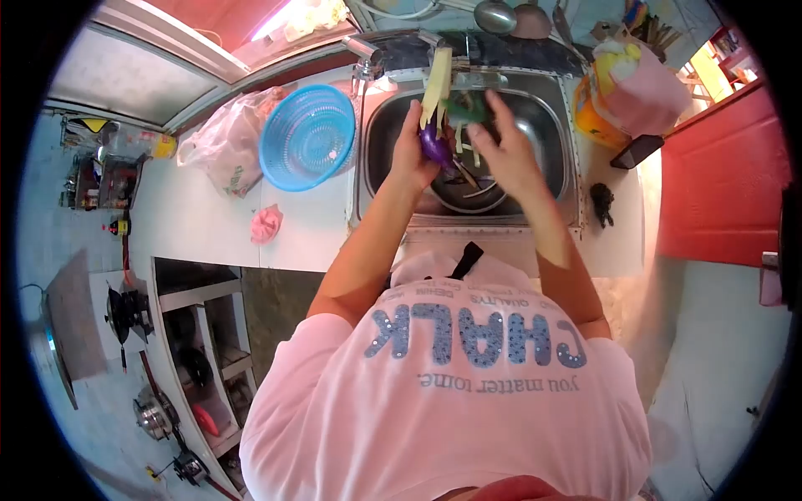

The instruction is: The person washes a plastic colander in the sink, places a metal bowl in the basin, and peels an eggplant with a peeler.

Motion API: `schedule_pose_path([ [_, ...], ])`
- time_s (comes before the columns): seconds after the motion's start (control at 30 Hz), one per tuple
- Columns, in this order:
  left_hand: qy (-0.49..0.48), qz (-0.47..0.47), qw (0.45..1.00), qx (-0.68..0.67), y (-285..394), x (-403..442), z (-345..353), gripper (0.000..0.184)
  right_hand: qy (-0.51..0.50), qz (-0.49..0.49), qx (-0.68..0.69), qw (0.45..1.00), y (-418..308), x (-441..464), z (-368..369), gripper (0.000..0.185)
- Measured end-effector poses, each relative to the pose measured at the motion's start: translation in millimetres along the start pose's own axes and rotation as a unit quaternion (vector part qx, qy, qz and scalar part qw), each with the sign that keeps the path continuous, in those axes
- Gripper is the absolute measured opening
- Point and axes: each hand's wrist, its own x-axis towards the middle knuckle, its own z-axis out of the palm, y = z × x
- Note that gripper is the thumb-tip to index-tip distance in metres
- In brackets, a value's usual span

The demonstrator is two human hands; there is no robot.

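In the head view, my left hand (pixel 416 154) is closed around a partly peeled eggplant (pixel 435 144), held upright over the sink. Its lower end is still purple, while the upper length is pale and bare. My right hand (pixel 511 152) is just to the right, with thumb and fingers around a green peeler-like tool (pixel 468 108); blur hides its exact shape. Pale strips hang between the hands. Below them, a round metal bowl (pixel 469 200) sits in the steel sink (pixel 547 125), with a thin utensil-like piece in it.
Left of the sink stand a blue plastic basket (pixel 276 159), a plastic bag (pixel 225 150) and a crumpled pink cloth (pixel 266 224). A faucet (pixel 365 54) rises behind. On the right are an orange container (pixel 597 104), a phone-like dark slab (pixel 637 152) and a small dark bundle (pixel 601 204).
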Motion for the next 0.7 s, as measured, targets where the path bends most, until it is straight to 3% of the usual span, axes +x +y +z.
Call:
schedule_pose_path([
  [0.07, -0.001, 0.033, 0.999, 0.004, -5, 6, 3, 0.042, 0.003, -0.037, -0.004, 0.999, 4, -6, 14, 0.056],
  [0.2, 0.033, 0.082, 0.996, 0.03, -13, 6, 18, 0.041, -0.036, 0.073, -0.082, 0.993, -18, -8, 15, 0.055],
  [0.3, 0.02, 0.069, 0.997, -0.001, -6, 15, 11, 0.038, 0.004, -0.041, -0.13, 0.991, -3, -23, 37, 0.055],
  [0.43, -0.029, 0.055, 0.998, 0.005, 8, 35, -22, 0.04, -0.048, -0.04, -0.134, 0.989, -8, -41, 35, 0.052],
  [0.47, -0.015, 0.052, 0.998, -0.044, 10, 38, -29, 0.041, -0.091, 0.008, -0.155, 0.984, -12, -46, 27, 0.053],
  [0.57, -0.008, 0.041, 0.985, -0.168, 22, 41, -22, 0.043, -0.126, 0.021, -0.173, 0.977, 31, -63, 24, 0.055],
  [0.63, -0.06, 0.026, 0.994, -0.084, 37, 42, -21, 0.043, -0.099, 0.038, -0.128, 0.986, 42, -64, 18, 0.052],
  [0.7, -0.044, 0.02, 0.997, -0.053, 35, 36, -19, 0.045, -0.057, 0.054, -0.051, 0.996, 41, -59, 16, 0.05],
])
